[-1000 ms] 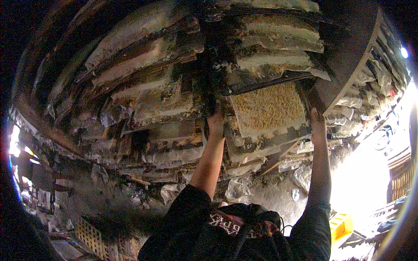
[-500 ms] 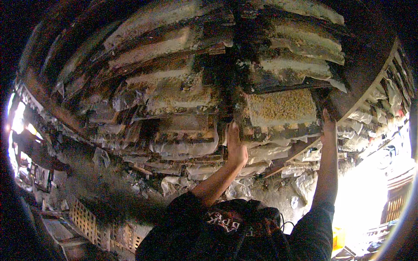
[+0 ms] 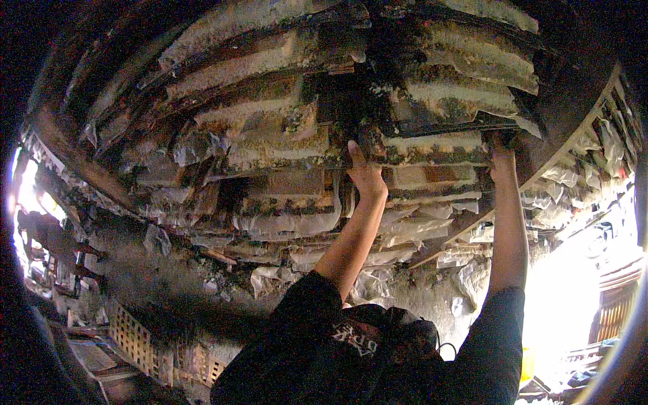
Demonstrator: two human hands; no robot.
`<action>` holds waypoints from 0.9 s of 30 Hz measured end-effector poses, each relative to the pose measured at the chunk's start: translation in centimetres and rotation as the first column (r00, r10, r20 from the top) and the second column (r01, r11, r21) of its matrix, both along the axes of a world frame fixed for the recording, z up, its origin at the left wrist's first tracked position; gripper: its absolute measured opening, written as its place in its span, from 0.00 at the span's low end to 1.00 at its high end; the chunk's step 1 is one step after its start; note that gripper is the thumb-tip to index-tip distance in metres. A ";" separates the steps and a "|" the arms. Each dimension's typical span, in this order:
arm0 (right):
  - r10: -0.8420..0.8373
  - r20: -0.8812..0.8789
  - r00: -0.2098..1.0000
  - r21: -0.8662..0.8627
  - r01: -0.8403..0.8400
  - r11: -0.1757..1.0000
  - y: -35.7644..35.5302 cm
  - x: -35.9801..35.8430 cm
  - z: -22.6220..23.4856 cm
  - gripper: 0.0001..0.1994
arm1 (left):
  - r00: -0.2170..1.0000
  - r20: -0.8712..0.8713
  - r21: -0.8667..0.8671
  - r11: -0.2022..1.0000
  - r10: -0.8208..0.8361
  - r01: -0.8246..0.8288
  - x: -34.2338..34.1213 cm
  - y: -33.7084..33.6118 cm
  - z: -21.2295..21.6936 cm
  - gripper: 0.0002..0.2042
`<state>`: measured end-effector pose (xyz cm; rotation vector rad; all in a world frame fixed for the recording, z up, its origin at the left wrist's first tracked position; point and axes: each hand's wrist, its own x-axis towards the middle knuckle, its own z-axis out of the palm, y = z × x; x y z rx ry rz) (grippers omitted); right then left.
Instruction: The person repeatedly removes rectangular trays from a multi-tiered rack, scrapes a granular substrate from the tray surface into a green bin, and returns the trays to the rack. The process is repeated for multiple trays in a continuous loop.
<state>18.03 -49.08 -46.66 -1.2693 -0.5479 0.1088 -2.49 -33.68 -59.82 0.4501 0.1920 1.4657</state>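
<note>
A flat tray [image 3: 442, 150] spread with a pale, grainy layer sits among stacked layers, under a dark board edge; mostly its front edge shows. My left hand [image 3: 365, 167] is at the tray's left end, thumb pointing up and the other fingers largely hidden. At its right end is my right hand [image 3: 501, 156], fingertips lost in the dark gap beside a post. Both arms reach up from the lower edge, and the tray lies between the hands.
Similar trays with crusted, pale layers [image 3: 270, 150] fill the rack to the left and above. Thin plastic sheets [image 3: 290, 225] hang from lower levels. A broad wooden beam [image 3: 563, 145] curves along the right. A lattice panel [image 3: 135, 341] stands lower left; bright daylight enters lower right.
Both hands have moved up and deeper into the rack with the tray. Its grainy top, broadly visible before, now shows only as a narrow strip.
</note>
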 end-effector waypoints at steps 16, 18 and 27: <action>0.359 0.294 0.886 0.174 -0.419 0.891 2.6 18.4 -2.1 0.18 | 0.989 0.048 -0.049 0.988 -0.143 0.146 5.7 2.1 1.2 0.34; 0.159 0.172 0.972 0.122 -0.181 0.976 3.2 15.3 -2.5 0.18 | 0.988 -0.017 -0.037 0.988 -0.152 0.151 4.8 2.2 0.5 0.36; -0.158 0.828 0.538 -0.410 0.773 0.484 -2.1 13.8 -9.8 0.18 | 0.881 -0.460 0.078 0.984 -0.109 0.163 4.6 0.1 -6.9 0.13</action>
